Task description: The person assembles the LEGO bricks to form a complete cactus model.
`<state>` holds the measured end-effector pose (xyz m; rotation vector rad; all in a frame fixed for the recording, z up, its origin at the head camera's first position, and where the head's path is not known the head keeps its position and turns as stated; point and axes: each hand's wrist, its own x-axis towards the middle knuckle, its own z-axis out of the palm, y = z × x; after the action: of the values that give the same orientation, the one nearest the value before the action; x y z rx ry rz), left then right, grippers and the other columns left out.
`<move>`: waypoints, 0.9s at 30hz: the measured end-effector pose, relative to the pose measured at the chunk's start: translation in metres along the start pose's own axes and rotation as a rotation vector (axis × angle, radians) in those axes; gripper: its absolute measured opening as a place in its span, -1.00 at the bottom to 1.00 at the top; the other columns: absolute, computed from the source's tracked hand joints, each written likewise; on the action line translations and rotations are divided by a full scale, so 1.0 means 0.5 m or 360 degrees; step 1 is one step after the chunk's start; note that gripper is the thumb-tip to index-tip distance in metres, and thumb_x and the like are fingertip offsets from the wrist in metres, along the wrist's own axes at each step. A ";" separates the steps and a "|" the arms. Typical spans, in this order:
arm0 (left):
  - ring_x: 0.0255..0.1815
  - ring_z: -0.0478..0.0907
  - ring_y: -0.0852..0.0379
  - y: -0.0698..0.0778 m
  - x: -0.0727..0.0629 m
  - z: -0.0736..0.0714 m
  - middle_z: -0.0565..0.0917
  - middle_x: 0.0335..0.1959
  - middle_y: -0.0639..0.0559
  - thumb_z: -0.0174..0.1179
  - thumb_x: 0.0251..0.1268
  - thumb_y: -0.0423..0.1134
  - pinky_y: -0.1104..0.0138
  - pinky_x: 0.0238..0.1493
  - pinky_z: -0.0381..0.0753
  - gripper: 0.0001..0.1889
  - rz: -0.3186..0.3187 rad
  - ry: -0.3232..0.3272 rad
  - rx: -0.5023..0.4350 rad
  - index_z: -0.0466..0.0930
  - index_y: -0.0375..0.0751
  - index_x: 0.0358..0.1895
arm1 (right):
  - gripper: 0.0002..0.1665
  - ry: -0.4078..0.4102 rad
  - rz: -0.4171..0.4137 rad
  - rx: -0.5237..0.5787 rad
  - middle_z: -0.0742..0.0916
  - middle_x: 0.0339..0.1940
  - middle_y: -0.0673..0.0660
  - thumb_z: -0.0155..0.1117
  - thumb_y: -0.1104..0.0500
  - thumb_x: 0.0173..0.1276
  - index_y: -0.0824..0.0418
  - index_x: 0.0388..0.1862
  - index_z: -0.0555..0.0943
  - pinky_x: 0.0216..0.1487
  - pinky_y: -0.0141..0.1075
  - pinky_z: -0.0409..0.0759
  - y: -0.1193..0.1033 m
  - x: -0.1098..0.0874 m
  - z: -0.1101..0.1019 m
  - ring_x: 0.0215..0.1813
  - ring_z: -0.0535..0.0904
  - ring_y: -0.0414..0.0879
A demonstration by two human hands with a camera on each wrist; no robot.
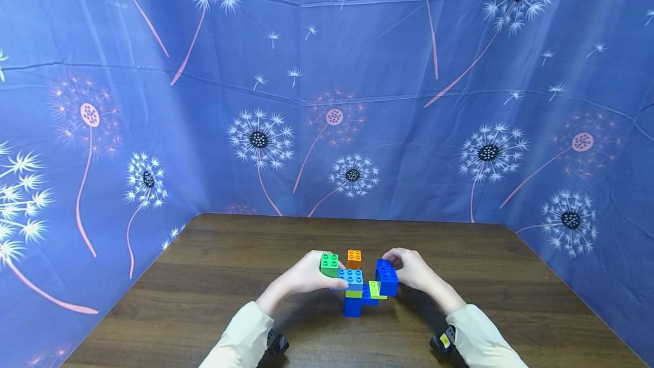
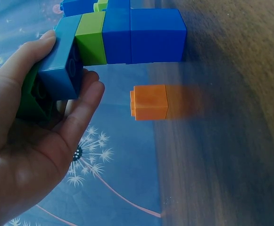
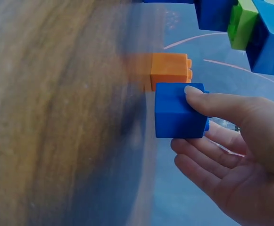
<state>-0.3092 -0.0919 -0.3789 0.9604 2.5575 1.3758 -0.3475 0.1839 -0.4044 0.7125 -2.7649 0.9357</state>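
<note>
Head view: stack [image 1: 352, 306] gripped by left hand [image 1: 304, 273], blue brick [image 3: 178, 113] by right hand [image 1: 413, 269] — stack could be split by tilting.

With my left hand [image 1: 308, 271] I am gripping a light blue block [image 2: 57, 66] and a green block [image 1: 329, 266] of smooth, hard-looking plastic with a soft sheen, while my right hand [image 1: 418, 272] is pinching a dark blue block [image 3: 178, 112] of the same smooth, studded plastic. The lime block [image 2: 90, 40] and the orange block [image 2: 151, 102] are showing that plastic too, the orange one reflecting blurrily in the glossy, dark-grained wood or wood-look tabletop [image 1: 255, 237]. Behind them, a printed cloth [image 1: 409, 158] is hanging lightly creased and mostly matt, and my pale sleeves [image 1: 237, 334] are looking like soft, matt fabric.
</note>
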 end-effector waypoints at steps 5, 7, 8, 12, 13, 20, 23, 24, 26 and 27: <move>-0.53 0.47 0.33 0.000 -0.001 0.000 0.64 -0.45 0.15 0.39 0.02 -0.11 0.44 -0.45 0.52 -0.69 -0.0007 -0.0002 -0.0015 0.63 -0.19 -0.19 | -0.67 0.0035 -0.0030 0.0022 0.70 -0.29 0.14 0.36 0.38 0.02 0.32 -0.16 0.62 -0.18 -0.12 0.60 -0.004 0.000 -0.011 -0.26 0.61 -0.01; -0.53 0.46 0.33 -0.001 -0.001 0.001 0.64 -0.46 0.16 0.39 0.02 -0.11 0.44 -0.45 0.51 -0.69 -0.0013 -0.0002 -0.0015 0.64 -0.18 -0.20 | -0.66 0.0039 -0.0067 0.0029 0.70 -0.25 0.17 0.38 0.34 0.05 0.33 -0.14 0.62 -0.16 -0.09 0.61 -0.004 -0.001 -0.017 -0.24 0.63 0.01; -0.54 0.46 0.33 -0.001 -0.001 0.001 0.64 -0.46 0.16 0.39 0.02 -0.10 0.44 -0.45 0.51 -0.69 -0.0016 -0.0001 -0.0014 0.64 -0.18 -0.20 | -0.66 0.0043 -0.0086 0.0030 0.70 -0.24 0.18 0.39 0.32 0.06 0.33 -0.13 0.62 -0.15 -0.08 0.61 -0.005 -0.002 -0.020 -0.23 0.64 0.02; -0.54 0.46 0.33 -0.002 -0.001 0.001 0.63 -0.47 0.17 0.39 0.02 -0.10 0.44 -0.45 0.52 -0.69 -0.0021 -0.0001 -0.0006 0.64 -0.18 -0.20 | -0.63 0.0072 -0.0118 0.0025 0.70 -0.20 0.19 0.43 0.22 0.09 0.31 -0.10 0.62 -0.14 -0.11 0.63 -0.013 -0.002 -0.031 -0.20 0.65 0.03; -0.54 0.46 0.34 -0.002 -0.001 0.000 0.63 -0.47 0.16 0.39 0.02 -0.10 0.44 -0.45 0.52 -0.69 -0.0016 0.0000 -0.0001 0.64 -0.18 -0.20 | -0.62 0.0079 -0.0110 0.0027 0.69 -0.19 0.18 0.43 0.20 0.09 0.30 -0.09 0.62 -0.13 -0.11 0.63 -0.015 -0.003 -0.034 -0.19 0.65 0.03; -0.56 0.42 0.36 0.000 0.001 -0.001 0.62 -0.50 0.18 0.39 0.01 -0.10 0.46 -0.49 0.48 -0.69 0.0005 0.0001 0.0031 0.64 -0.19 -0.21 | -0.58 0.0130 -0.0115 0.0029 0.70 -0.17 0.15 0.43 0.13 0.10 0.27 -0.06 0.62 -0.12 -0.10 0.62 -0.029 -0.005 -0.052 -0.17 0.66 0.04; -0.57 0.41 0.37 0.001 0.002 -0.001 0.61 -0.51 0.18 0.39 0.00 -0.11 0.47 -0.50 0.46 -0.69 0.0000 0.0005 0.0046 0.65 -0.21 -0.21 | -0.57 0.0181 -0.0150 0.0050 0.70 -0.16 0.15 0.44 0.12 0.10 0.26 -0.06 0.63 -0.12 -0.09 0.62 -0.032 -0.006 -0.056 -0.17 0.66 0.03; -0.57 0.41 0.37 0.002 0.002 -0.001 0.61 -0.52 0.18 0.40 0.00 -0.11 0.47 -0.50 0.46 -0.69 -0.0001 0.0006 0.0049 0.65 -0.21 -0.21 | -0.57 0.0192 -0.0158 0.0056 0.70 -0.16 0.15 0.43 0.13 0.11 0.26 -0.05 0.63 -0.11 -0.09 0.62 -0.033 -0.006 -0.058 -0.17 0.66 0.03; -0.57 0.41 0.37 0.003 0.002 -0.001 0.61 -0.52 0.18 0.40 0.00 -0.11 0.47 -0.50 0.46 -0.68 -0.0006 0.0005 0.0050 0.65 -0.21 -0.21 | -0.57 0.0212 -0.0168 0.0053 0.70 -0.15 0.14 0.43 0.12 0.11 0.24 -0.04 0.63 -0.10 -0.09 0.62 -0.037 -0.006 -0.061 -0.17 0.66 0.01; -0.57 0.41 0.37 0.003 0.001 -0.001 0.62 -0.51 0.18 0.39 0.00 -0.11 0.47 -0.50 0.46 -0.68 -0.0007 0.0004 0.0048 0.65 -0.22 -0.21 | -0.57 0.0214 -0.0167 0.0048 0.70 -0.15 0.13 0.43 0.11 0.11 0.23 -0.04 0.63 -0.10 -0.09 0.62 -0.039 -0.006 -0.063 -0.16 0.66 0.00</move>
<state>-0.3090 -0.0911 -0.3773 0.9582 2.5879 1.3417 -0.3362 0.1905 -0.3697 0.7612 -2.5762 0.9685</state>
